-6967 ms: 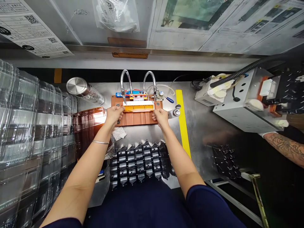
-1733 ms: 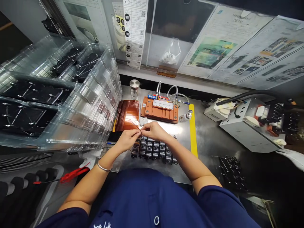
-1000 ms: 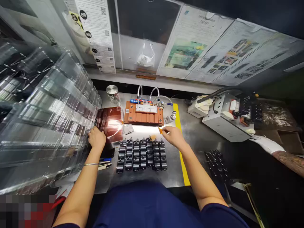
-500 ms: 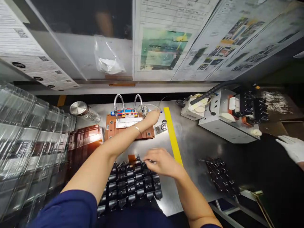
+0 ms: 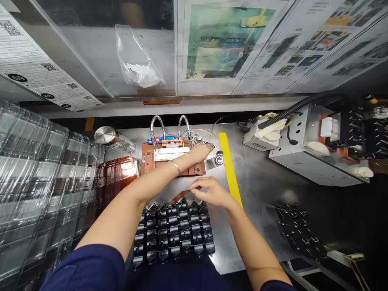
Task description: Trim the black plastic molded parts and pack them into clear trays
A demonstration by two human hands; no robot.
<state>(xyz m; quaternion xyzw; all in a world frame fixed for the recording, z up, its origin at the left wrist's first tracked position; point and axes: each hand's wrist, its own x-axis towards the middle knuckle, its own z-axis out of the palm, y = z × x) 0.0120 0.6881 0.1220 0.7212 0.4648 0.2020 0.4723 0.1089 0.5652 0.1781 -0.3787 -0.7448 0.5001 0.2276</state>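
Note:
My left hand [image 5: 202,152] reaches across the right side of a brown fixture block [image 5: 148,166]. Its fingers are closed by a small dark-blue tip [image 5: 212,146]; what they hold is too small to make out. A white perforated strip [image 5: 171,154] lies on the block, under two bent metal hoses [image 5: 157,119]. Lower down, my right hand [image 5: 209,190] pinches a thin amber film piece [image 5: 181,195] near its fingertips. The film slants over the far edge of a black ridged tray [image 5: 174,230], close to my body.
Clear plastic trays [image 5: 39,182] are stacked at left, near amber trays [image 5: 119,171] and a glass bottle [image 5: 113,139]. A small metal-topped item [image 5: 215,160] sits beside yellow tape [image 5: 230,169]. White machine boxes [image 5: 315,157] and black parts [image 5: 298,230] are at right.
My right hand has risen off the tray's edge, and the amber film now tilts up at its fingers. My left hand stays at the fixture's right side. The view has shifted.

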